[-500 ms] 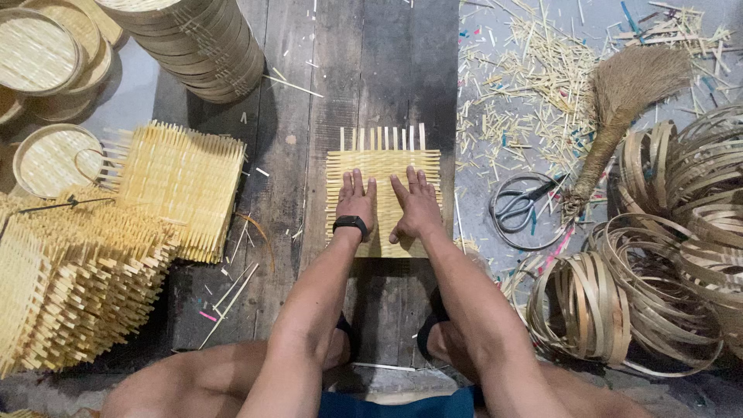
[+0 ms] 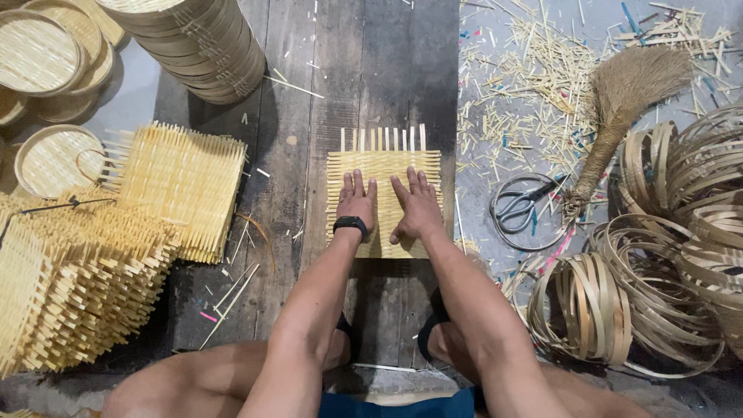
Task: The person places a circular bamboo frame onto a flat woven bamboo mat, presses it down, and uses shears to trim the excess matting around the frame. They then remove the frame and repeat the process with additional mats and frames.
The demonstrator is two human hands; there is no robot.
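Nothing has shifted: left hand [image 2: 357, 200] and right hand [image 2: 418, 205] remain flat, fingers spread, on the woven bamboo mat [image 2: 383, 164] at the plank floor's [image 2: 286, 93] centre.

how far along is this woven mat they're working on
Done: most of the woven bamboo mat is tightly woven, and stacks of finished mats lie to the left. In hand: the left hand and right hand press flat on the mat. Left: loose strip ends stick out unwoven at the far edge, and bamboo hoops lie unused at the right.
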